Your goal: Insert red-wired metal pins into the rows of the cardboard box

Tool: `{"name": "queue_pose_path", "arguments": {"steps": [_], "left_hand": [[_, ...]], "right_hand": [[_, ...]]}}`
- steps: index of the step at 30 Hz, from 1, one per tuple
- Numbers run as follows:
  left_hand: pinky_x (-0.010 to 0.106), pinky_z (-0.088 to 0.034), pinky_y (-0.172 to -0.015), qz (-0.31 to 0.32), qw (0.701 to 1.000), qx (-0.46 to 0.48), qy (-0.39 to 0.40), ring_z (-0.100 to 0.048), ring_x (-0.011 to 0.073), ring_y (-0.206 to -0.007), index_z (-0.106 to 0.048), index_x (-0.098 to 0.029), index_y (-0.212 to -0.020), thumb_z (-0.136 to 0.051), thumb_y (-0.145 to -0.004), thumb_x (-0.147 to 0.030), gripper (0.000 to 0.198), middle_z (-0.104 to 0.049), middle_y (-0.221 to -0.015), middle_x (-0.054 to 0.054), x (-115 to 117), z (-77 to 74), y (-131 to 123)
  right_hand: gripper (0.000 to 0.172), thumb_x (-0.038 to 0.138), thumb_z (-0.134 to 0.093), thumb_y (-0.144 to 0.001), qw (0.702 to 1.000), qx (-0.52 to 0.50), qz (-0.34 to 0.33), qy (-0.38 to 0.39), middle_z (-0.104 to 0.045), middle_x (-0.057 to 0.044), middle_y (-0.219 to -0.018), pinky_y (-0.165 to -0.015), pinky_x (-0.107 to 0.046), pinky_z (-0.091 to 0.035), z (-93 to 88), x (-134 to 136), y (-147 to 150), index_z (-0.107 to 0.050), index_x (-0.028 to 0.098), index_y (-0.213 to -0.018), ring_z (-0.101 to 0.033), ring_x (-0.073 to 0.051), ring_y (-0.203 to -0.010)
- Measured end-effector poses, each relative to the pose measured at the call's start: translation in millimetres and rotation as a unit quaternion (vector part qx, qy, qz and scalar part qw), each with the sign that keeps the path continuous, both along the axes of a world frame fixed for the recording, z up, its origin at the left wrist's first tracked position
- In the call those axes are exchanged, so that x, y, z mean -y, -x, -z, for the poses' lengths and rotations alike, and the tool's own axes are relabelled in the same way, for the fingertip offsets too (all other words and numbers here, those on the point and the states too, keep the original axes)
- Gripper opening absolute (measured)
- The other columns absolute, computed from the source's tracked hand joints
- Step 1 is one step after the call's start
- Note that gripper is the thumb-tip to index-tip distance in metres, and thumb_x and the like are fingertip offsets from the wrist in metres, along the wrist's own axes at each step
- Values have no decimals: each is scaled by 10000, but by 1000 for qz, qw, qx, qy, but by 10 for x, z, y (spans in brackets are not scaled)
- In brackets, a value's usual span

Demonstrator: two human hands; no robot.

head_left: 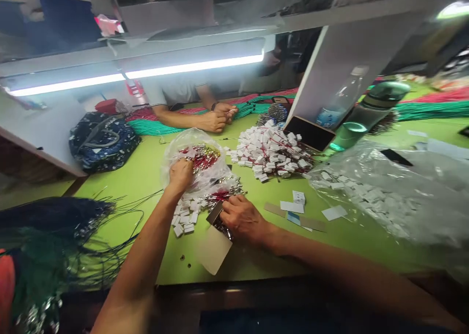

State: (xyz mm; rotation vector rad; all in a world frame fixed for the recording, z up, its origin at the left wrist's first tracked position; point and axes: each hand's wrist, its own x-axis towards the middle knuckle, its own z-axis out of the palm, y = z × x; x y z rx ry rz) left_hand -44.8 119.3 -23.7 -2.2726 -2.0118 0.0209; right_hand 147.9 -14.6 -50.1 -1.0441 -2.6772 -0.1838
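Note:
My left hand [181,174] is closed at the near left rim of a clear plastic bag [172,151], and its fingertips are turned away from me. In the bag lie short red wires [205,160] with shiny metal ends. My right hand [244,219] is curled just in front of a loose pile of similar wires [223,195]; what its fingers grip is hidden. Beside these fingers are a dark flat piece [214,213] and a beige card [214,251]. White connector housings [185,217] lie between my hands.
A large heap of white connectors on wires [271,151] stands behind my right hand. Further right are a phone [309,133], a green bottle [361,114] and a big clear bag [384,197]. Dark cables [84,217] spread at left. Across the table, a co-worker's hands [222,116] are busy.

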Motion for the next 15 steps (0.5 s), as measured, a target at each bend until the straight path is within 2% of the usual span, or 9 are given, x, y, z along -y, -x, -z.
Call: {"name": "queue_pose_path", "arguments": {"steps": [5,11,15], "left_hand": [[318,-420,-675,-2,1000,6,-9,-617,284,-876,-693,-149,-959,-391,-834,-250,342,-676,-940,163,-7,-142,-14],[313,-414,-668,-29,999,26,-33,-627,272,-845,-663,-189,-1057,-366,-855,-349,394,-695,-961,139,121,-318,-37],[282,-431,-662,-24,995,94,9,-633,221,-758,-664,-176,-946,-338,-853,-357,385,-701,-849,97,224,-413,48]], "right_hand": [[104,171,-591,-815,997,35,-10,65,-620,-69,-811,-685,-340,-333,-126,-12,-1,-653,164,-732,-517,-220,-812],[102,173,-561,-822,998,6,-26,53,-620,-55,-797,-682,-332,-353,-99,-1,1,-626,180,-743,-524,-200,-779],[107,215,-531,-835,998,-23,-14,52,-631,-58,-793,-624,-305,-366,-134,-10,-31,-612,175,-778,-542,-181,-715]]}}
